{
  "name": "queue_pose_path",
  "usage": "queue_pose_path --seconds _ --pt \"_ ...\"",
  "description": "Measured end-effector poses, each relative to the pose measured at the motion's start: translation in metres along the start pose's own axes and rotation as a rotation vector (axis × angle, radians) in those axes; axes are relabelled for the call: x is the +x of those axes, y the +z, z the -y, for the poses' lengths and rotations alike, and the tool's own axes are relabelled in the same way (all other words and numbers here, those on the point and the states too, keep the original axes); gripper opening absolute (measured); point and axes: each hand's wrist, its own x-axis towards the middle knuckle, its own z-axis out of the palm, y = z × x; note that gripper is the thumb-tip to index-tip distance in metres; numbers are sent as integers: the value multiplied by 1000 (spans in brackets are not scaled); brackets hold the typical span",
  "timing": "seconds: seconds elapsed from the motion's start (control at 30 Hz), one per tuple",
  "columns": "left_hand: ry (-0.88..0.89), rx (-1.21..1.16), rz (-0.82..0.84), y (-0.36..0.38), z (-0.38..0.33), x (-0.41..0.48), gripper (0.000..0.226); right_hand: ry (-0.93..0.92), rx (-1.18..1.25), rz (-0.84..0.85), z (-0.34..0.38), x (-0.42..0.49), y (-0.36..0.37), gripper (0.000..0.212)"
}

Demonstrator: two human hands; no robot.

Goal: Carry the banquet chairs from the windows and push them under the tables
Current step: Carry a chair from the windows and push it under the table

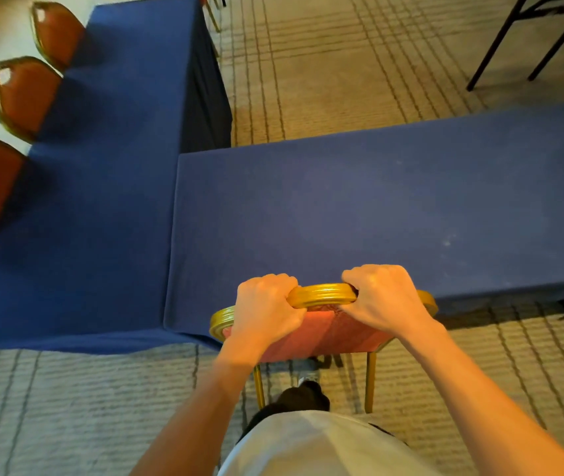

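Disappearing under the near edge of the right blue table (411,207): seat and front legs of held chair (323,295). Curling out of sight behind its top rail: finger ends of left hand (266,310) and right hand (380,297). Hiding behind the left blue table's (102,166) left edge: seats of three red chairs (21,94). Running off the picture's top right corner: black-legged table (527,15).

Beige carpet (325,80) crossed by dark grid lines covered the floor under warm light. On the carpet stood a bench (496,39) with black folding legs.
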Motion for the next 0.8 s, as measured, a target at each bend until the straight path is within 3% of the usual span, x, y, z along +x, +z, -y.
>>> queue_pose_path --seconds 0.23,0.57,0.8 --pt "-106 42 23 10 -11 -17 33 18 76 205 -1 -12 5 34" --pt "-231 7 221 17 -31 -72 14 47 216 253 14 -69 17 24" --pt "-288 -8 292 21 -38 -109 23 57 285 340 26 -99 27 20"
